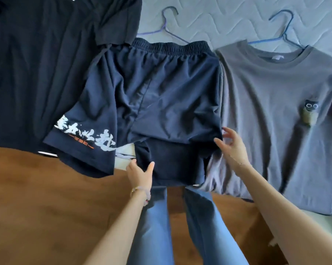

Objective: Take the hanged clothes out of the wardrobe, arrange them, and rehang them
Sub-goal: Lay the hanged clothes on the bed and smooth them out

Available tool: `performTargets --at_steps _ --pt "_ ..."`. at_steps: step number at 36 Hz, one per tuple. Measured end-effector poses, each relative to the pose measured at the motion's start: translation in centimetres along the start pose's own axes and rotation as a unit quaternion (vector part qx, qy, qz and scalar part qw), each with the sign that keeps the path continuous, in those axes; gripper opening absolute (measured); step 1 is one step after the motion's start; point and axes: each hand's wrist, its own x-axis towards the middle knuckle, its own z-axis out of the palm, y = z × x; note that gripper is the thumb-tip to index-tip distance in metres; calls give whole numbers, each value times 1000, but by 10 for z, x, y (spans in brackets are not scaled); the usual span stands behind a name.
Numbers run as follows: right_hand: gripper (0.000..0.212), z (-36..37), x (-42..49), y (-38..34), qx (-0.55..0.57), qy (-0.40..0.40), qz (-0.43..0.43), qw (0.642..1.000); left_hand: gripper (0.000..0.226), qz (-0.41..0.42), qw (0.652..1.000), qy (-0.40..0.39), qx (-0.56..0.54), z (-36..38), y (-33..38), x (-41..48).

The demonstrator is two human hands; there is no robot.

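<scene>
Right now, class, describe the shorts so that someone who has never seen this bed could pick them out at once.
On the quilted mattress three garments lie side by side. The navy shorts are the middle one, between a black T-shirt and a grey T-shirt. Only they have an elastic waistband and white lettering on one leg.

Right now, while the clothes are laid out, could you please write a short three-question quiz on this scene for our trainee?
1. True or false: the grey T-shirt has a blue hanger in its neck.
2. What does the left hand grip? A grey T-shirt; B navy shorts; C blue hanger.
3. How many hangers show on the bed?
Key: 1 true. 2 B, at a leg hem. 3 two; the purple hanger lies by the shorts' waistband.
</scene>
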Motion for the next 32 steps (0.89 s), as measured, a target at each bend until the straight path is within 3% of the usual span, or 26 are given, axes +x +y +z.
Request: performTargets --at_steps 2,6,9,11,13,16,19,21,23,25,28,30,32 --pt "51 2 16 4 -33 -51 2 998 62 -59 996 10 -62 7 9 3" --pt "23 1 29 0 -94 -84 -39 991 37 -86 989 9 -117 6 26 1" --pt "30 -3 25 -9 -165 -58 -130 976 29 -28 991 36 -125 -9 30 -7" --pt "23 -7 17 -19 -105 -88 -148 979 33 30 993 38 -104 -23 27 -14" --pt "9 -14 5 -29 79 -145 -98 981 37 37 989 29 -141 -38 22 -21" --pt "24 -21 -8 -29 295 -251 -2 922 25 8 950 26 -312 -56 19 -32" --pt "32 -16 -21 -15 266 -362 68 891 23 -59 887 -38 -456 -65 20 -50" --pt "35 -11 -32 -7 163 -399 90 898 28 -84 889 -72 -444 -64 16 -64" --pt "35 -11 -37 0 138 -366 96 916 27 -105 909 -94 -391 -62 6 -76" --pt "23 -24 -42 -1 188 -316 103 924 27 -117 927 -90 -345 -62 -4 -84" --pt "14 -56 -52 1 210 -229 63 948 26 -138 925 -100 -339 -57 -16 -97" --pt "17 -71 -55 5 133 -164 18 977 24 -142 929 -119 -320 -42 -23 -103" --pt "20 -78 -50 20 5 -110 6 994 24 -146 950 -146 -234 -19 -31 -104"
